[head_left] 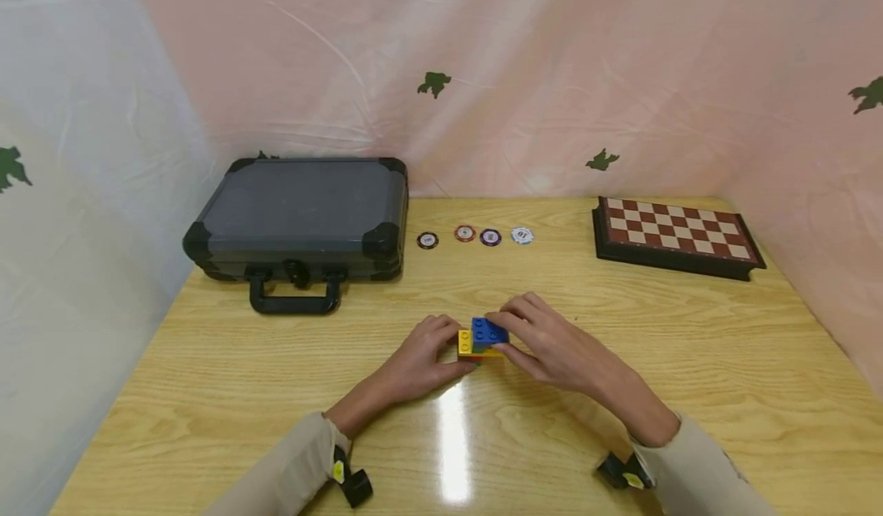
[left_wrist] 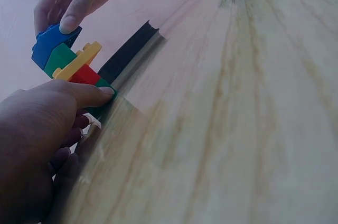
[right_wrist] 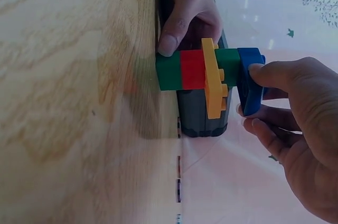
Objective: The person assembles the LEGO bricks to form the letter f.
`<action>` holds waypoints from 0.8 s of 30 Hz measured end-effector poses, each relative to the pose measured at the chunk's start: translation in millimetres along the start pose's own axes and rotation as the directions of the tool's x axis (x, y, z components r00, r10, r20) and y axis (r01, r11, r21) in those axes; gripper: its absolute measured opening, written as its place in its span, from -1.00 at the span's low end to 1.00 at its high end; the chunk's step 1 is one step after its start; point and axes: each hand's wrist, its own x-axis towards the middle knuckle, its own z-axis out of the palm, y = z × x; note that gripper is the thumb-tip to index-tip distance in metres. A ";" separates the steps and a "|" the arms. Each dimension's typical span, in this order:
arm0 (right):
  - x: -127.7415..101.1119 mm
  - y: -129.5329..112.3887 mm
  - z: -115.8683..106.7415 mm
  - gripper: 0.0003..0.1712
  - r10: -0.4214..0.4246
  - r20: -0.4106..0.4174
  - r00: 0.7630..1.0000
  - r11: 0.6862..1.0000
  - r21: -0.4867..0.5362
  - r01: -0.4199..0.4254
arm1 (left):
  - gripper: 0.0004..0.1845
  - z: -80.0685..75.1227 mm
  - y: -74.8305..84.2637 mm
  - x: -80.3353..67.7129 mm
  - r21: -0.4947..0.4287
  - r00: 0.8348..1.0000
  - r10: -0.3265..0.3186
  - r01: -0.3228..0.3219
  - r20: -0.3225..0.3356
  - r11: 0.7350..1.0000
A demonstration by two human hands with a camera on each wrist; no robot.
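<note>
While my right hand [head_left: 552, 347] pinches the blue brick [head_left: 488, 331] at the top of the stack [right_wrist: 211, 73], thumb on one side and fingers curled over the other, the tower stands on the table [head_left: 690, 363] between both hands, about midway between its left and right edges and nearer the front edge than the back. From the bottom up I count a green brick [right_wrist: 168, 72], a red brick [right_wrist: 193, 70], a yellow brick [right_wrist: 213, 78] turned crosswise so its ends stick out, another green one [right_wrist: 228, 65], then the blue. My left hand [head_left: 421, 363] steadies the base, its thumb pressed against the bottom green brick and the other fingers curled in behind, so both hands have hold of the build. I judge the stacking well along: four bricks look seated, and the blue one sits against the green below it, though I cannot tell whether it is pressed fully home. No loose bricks show on the table. Toward the back edge lie four chips [head_left: 474, 236] in a row; the black case [head_left: 300, 221] stands at the back left corner and the chessboard [head_left: 676, 232] at the back right.
</note>
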 end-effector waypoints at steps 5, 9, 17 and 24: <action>0.7 0.2 -0.5 -0.62 0.011 0.015 1.000 1.000 0.007 -0.011 | -0.69 -0.7 0.7 -0.3 0.001 1.000 -0.002 0.002 0.003 1.000; 0.6 1.8 0.6 -0.54 0.030 0.003 1.000 0.999 0.042 -0.030 | -0.69 -1.2 1.4 -0.5 0.005 1.000 -0.005 0.005 0.006 1.000; -4.1 3.4 7.4 -0.55 0.122 -0.035 0.992 0.981 0.154 -0.115 | -0.66 -2.1 1.1 -0.6 0.016 1.000 -0.006 0.006 0.014 1.000; -13.6 3.3 12.3 -0.28 0.255 0.044 0.966 0.939 0.227 -0.258 | -0.64 -0.9 1.3 -1.1 0.017 1.000 -0.011 0.011 0.015 1.000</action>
